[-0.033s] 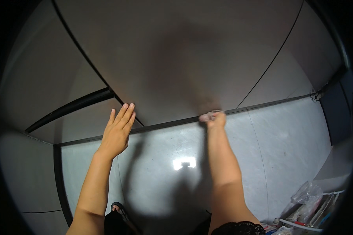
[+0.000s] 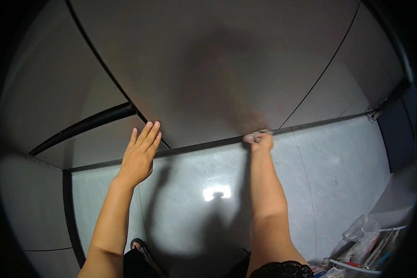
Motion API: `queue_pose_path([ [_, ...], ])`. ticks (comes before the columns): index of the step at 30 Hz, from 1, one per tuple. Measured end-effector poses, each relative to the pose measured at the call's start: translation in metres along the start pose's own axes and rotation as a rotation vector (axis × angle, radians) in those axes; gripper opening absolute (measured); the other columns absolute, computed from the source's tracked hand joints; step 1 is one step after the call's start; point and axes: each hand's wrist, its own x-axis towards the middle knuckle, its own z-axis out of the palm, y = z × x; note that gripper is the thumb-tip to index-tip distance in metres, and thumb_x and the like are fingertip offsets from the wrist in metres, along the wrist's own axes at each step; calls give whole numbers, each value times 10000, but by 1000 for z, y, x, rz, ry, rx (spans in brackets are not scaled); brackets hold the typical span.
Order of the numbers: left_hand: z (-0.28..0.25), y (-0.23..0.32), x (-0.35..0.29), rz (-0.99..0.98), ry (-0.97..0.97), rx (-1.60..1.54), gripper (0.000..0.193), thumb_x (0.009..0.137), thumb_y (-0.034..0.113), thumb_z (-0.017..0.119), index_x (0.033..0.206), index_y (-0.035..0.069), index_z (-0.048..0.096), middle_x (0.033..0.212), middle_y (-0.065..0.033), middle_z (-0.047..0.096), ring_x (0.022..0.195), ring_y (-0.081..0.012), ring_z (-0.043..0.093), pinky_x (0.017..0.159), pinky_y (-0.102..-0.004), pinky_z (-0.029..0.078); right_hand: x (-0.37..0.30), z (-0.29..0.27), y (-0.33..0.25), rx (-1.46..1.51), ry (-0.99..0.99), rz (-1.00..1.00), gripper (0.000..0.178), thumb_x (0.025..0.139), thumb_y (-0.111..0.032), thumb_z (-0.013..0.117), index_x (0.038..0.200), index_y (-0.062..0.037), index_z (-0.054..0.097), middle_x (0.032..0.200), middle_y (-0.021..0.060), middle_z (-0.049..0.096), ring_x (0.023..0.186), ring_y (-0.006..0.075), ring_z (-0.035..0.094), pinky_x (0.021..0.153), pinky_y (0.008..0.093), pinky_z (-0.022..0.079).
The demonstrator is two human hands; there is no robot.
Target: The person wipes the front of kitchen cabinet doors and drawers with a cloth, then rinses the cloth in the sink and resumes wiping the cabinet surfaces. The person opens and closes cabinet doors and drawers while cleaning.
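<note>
Two bare hands reach forward to a grey wall panel where it meets the glossy floor. The left hand, at about nine o'clock from the picture's centre, is spread fully open, fingers straight and close together, palm laid flat against the lower edge of the panel; it grips nothing. The right hand, just right of centre, is curled tight, its fingertips pinched on something small and pale at the dark seam running along the panel's foot; what that scrap is cannot be made out. The seam passes between the two hands, touching both.

At ten o'clock a dark bar-shaped handle slants across the neighbouring panel, near the left hand but apart from it. At five o'clock, against the rim, a white open basket holds crumpled clear plastic bags and flat packets, too blurred to tell further. At six o'clock a dark sandal shows on the floor between the forearms.
</note>
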Motion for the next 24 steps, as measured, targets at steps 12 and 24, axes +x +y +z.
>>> queue_pose_path([
  [12,4,-2,2,0,-4,-3,623,761,-144,524,1366,-5,484,1558,-151,319,1453,-337,270,1171,-552,213,56,-46,-15,-491,-170,-236,452,920,-31,440,1371,-58,459,1067,123,573,796,230,577,546,297,473],
  [24,4,-2,-4,28,40,-19,593,787,-125,535,1366,-9,481,1549,-162,329,1451,-336,277,1165,-562,215,-75,58,4,-719,130,-1275,486,874,-243,606,1230,65,488,1310,279,421,1235,406,410,1053,456,345],
])
